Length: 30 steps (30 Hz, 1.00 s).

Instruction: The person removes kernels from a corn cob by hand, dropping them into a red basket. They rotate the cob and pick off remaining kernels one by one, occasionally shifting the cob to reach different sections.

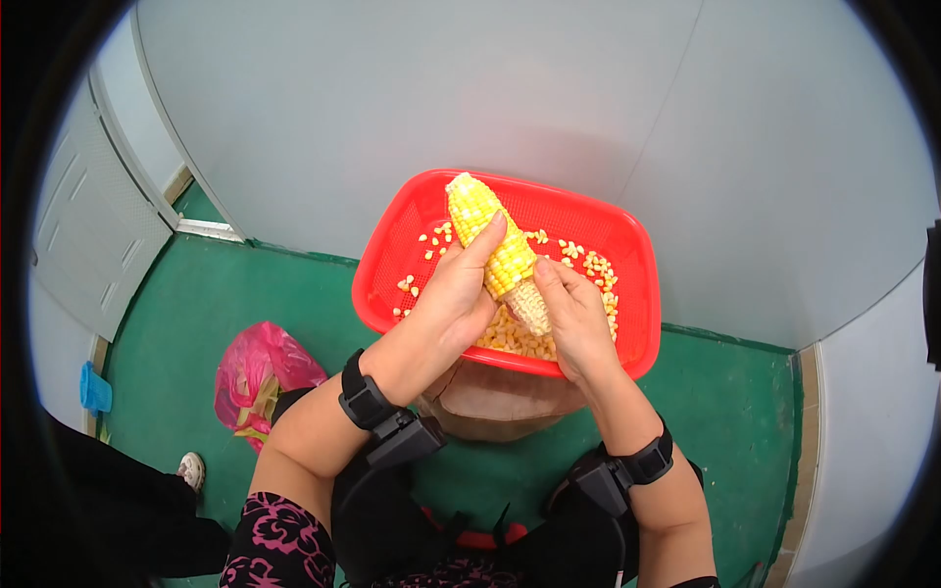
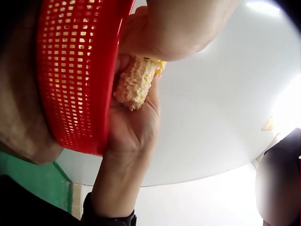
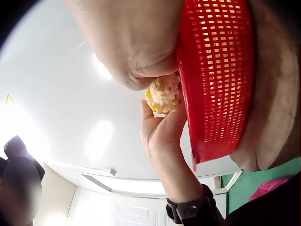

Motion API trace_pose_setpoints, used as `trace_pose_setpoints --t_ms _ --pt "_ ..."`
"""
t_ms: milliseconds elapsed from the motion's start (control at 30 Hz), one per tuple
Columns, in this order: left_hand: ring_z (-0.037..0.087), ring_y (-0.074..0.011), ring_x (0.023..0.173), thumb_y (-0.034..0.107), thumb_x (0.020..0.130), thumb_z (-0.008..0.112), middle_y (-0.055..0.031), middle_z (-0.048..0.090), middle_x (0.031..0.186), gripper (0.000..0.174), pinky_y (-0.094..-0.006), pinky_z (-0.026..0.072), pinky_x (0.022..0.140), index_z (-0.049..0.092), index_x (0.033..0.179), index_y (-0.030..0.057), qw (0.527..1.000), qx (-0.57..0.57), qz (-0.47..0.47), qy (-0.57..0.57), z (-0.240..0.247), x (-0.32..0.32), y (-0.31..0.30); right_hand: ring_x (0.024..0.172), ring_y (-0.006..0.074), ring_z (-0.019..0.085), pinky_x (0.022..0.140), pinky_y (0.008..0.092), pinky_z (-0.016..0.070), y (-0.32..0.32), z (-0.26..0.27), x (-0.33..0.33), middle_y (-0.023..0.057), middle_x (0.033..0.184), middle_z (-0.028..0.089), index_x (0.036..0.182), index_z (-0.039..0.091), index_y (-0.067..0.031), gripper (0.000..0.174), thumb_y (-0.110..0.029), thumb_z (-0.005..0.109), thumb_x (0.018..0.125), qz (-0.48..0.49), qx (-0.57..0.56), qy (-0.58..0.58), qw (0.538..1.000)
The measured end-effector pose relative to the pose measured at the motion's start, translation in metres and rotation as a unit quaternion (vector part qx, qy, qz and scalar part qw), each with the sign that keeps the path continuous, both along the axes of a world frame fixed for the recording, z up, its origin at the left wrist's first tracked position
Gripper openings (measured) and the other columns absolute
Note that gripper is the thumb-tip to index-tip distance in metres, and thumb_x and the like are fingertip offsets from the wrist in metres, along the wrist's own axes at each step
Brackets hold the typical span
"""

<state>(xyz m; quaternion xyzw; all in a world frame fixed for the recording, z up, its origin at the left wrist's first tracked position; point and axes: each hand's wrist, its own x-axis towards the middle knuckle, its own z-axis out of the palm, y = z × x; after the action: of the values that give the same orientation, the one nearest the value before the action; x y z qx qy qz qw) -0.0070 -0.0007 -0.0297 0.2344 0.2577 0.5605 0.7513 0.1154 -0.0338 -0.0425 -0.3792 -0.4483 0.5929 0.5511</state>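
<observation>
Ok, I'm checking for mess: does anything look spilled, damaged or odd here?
Nothing clearly stands out. The loose kernels I can make out lie inside the red basket. The corn cob has a bare end, but that looks like kernels taken off rather than damage.

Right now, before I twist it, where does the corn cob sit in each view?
Head: corn cob just above centre, slanting over the red basket.
Left wrist: stripped end above and slightly left of centre.
Right wrist: stripped end just above and right of centre.
Shared landmark: the red basket, left of the cob in the left wrist view, right of it in the right wrist view.
</observation>
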Motion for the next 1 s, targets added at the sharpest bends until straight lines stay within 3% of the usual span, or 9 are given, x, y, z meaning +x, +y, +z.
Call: trace_pose_setpoints --t_ms 100,200,600,700,800,1000 --pt "0.053 -0.0204 0.099 0.026 0.09 0.049 -0.0077 0.054 0.107 0.03 -0.0375 0.0419 0.089 0.047 0.112 0.0064 1.0 0.0 0.004 0.005 0.0 0.0 -0.001 0.091 0.0099 0.054 0.081 0.0235 0.0426 0.001 -0.003 0.001 0.007 0.103 0.058 0.111 0.051 0.0054 0.032 -0.02 0.045 0.092 0.004 -0.007 -0.014 1.0" --pt "0.054 -0.0166 0.092 0.022 0.087 0.055 -0.0049 0.055 0.098 0.025 -0.0334 0.0445 0.083 0.049 0.106 0.0056 1.0 -0.023 0.002 -0.021 0.005 -0.002 -0.003 0.082 0.0088 0.054 0.072 0.0222 0.0442 0.0 0.001 -0.002 0.0064 0.093 0.058 0.109 0.053 0.0058 0.032 -0.02 0.048 0.091 0.0 -0.003 0.008 1.0" --pt "0.055 -0.0185 0.092 0.022 0.089 0.05 -0.0061 0.055 0.099 0.025 -0.0359 0.044 0.084 0.048 0.108 0.0056 0.999 -0.008 -0.003 -0.032 0.015 -0.002 -0.004 0.084 0.0088 0.055 0.074 0.0226 0.0445 -0.002 0.013 -0.005 0.0059 0.096 0.057 0.106 0.052 0.0024 0.032 -0.026 0.049 0.09 0.003 -0.008 0.091 0.996" --pt "0.055 -0.0215 0.094 0.033 0.088 0.049 -0.0088 0.056 0.101 0.033 -0.0402 0.0424 0.087 0.049 0.108 0.0068 0.998 -0.018 -0.015 -0.056 0.014 -0.005 -0.002 0.084 0.0083 0.055 0.073 0.022 0.0446 -0.007 0.022 -0.007 0.0054 0.095 0.057 0.106 0.052 0.0021 0.033 -0.026 0.05 0.09 -0.026 0.011 0.038 0.999" --pt "0.056 -0.0222 0.092 0.041 0.086 0.05 -0.0106 0.058 0.097 0.038 -0.0408 0.0431 0.086 0.051 0.105 0.0069 0.992 -0.015 -0.039 -0.119 0.01 -0.012 0.004 0.084 0.008 0.055 0.071 0.0216 0.045 -0.006 0.021 -0.005 0.0056 0.095 0.057 0.107 0.052 0.0019 0.033 -0.026 0.05 0.09 0.006 -0.009 0.098 0.995" --pt "0.057 -0.0207 0.089 0.048 0.081 0.056 -0.0111 0.059 0.094 0.045 -0.038 0.0461 0.082 0.052 0.1 0.0071 0.997 -0.011 0.03 -0.071 0.013 -0.004 -0.001 0.08 0.0077 0.055 0.07 0.0218 0.0457 -0.002 0.016 -0.005 0.0055 0.093 0.058 0.108 0.052 0.0025 0.038 -0.031 0.048 0.091 0.036 -0.017 0.093 0.995"
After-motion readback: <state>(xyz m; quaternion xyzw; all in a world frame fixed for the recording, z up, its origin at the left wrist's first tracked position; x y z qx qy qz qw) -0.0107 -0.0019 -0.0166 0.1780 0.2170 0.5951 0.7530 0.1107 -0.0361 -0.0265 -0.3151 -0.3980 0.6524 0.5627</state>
